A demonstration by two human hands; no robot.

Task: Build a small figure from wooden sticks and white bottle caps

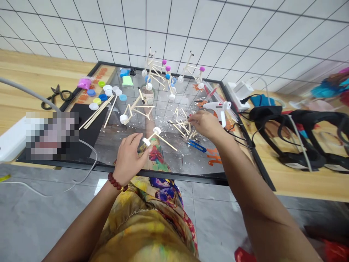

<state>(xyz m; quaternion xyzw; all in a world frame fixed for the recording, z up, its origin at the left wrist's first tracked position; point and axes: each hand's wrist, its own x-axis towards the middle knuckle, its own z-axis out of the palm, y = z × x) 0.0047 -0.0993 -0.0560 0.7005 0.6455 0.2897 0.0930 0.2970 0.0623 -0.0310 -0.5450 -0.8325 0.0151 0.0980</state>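
Item: one dark-framed glass tabletop (105,154), littered with pale scraps. Near its front edge, one small stick-and-cap piece (156,130), two white caps joined by a short stick, with a longer stick slanting off to the right. Left hand (130,157), wearing a dark red bead bracelet (117,183): thumb and forefinger curved about the nearer cap; whether they pinch it or merely rest there, I cannot tell. Right hand (205,123): fingertips drawn together at the heap of cut sticks (182,125); whether a stick is between them, I cannot tell. Beside the heap, one blue-handled cutter (197,146); just beyond the right hand, one white glue gun (218,106). Behind the small piece, one larger stick frame (124,119) with a white cap; farther back, several standing frames with pink balls (168,68). To the left, loose bottle caps (107,88) and long sticks (98,112), partly over a black sheet (83,140). Step in hand, as I judge it: choosing a cut stick while minding the small piece. The move calls for a clean fingertip pinch on a single stick, neighbours undisturbed, and a steady left hand.
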